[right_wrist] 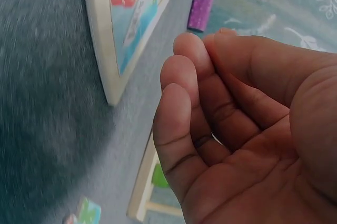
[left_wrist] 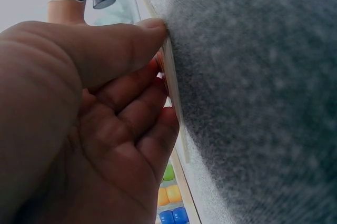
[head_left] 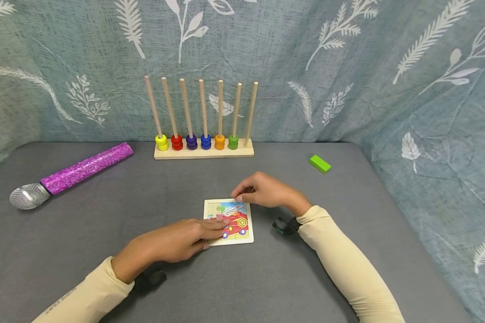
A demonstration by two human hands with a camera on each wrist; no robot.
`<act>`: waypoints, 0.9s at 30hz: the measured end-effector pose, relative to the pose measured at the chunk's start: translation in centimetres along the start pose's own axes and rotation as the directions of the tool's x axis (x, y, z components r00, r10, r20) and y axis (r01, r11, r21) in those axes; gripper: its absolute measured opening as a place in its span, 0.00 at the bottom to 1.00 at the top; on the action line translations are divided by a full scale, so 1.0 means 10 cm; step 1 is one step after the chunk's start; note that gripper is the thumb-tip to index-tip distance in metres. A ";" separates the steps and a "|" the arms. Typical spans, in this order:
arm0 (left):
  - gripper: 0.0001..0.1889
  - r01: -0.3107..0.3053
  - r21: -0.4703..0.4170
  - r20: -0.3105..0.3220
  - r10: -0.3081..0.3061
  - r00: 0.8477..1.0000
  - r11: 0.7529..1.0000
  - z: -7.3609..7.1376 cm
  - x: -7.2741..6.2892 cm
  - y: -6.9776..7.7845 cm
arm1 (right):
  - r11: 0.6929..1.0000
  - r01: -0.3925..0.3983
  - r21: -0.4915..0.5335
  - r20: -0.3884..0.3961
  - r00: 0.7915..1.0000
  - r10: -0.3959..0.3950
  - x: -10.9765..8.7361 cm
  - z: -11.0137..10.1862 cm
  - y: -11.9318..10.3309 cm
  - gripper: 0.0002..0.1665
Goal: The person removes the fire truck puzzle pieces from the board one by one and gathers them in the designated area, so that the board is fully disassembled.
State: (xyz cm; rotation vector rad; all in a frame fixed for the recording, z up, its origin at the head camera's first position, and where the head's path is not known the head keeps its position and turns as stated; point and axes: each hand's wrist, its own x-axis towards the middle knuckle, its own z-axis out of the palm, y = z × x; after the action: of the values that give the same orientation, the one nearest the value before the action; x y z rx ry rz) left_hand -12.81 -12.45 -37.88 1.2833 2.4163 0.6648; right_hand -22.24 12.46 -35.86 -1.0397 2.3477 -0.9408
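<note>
A square picture puzzle (head_left: 240, 237) with a pale wooden border and a red fire engine lies on the grey table. My left hand (head_left: 182, 240) rests on its left side, fingers stretched over the picture. In the left wrist view the thumb (left_wrist: 121, 45) touches the near edge of the puzzle board (left_wrist: 171, 71). My right hand (head_left: 266, 190) is at the far right corner of the puzzle. Its fingers bend loosely toward the thumb in the right wrist view, with nothing seen between them, and the fingertips (right_wrist: 176, 103) are beside the board's corner.
Behind the puzzle stands a wooden peg rack (head_left: 204, 154) with coloured beads on its rods. A purple glittery microphone (head_left: 85, 172) lies at the left, a green block (head_left: 320, 164) at the right. A leaf-patterned cloth (head_left: 266, 54) hangs behind the table.
</note>
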 end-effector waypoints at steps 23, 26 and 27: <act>0.23 -0.049 0.018 -0.010 0.049 0.999 0.999 0.00 0.00 -0.03 | 0.998 0.045 0.039 0.070 0.996 -0.047 0.17 0.19 -0.09 0.09; 0.23 -0.041 0.013 -0.009 0.041 0.999 0.999 0.01 0.01 -0.03 | 0.998 0.045 0.041 0.069 0.996 -0.048 0.17 0.21 -0.07 0.09; 0.23 -0.042 0.012 -0.010 0.042 0.999 0.999 0.01 0.01 -0.03 | 0.998 0.045 0.042 0.069 0.996 -0.048 0.18 0.22 -0.07 0.09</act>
State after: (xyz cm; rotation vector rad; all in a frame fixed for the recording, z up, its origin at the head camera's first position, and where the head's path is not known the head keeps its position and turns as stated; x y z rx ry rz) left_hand -13.02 -12.52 -38.12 1.3420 2.4104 0.6714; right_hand -21.77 9.90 -37.03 -1.0976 2.2475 -0.9495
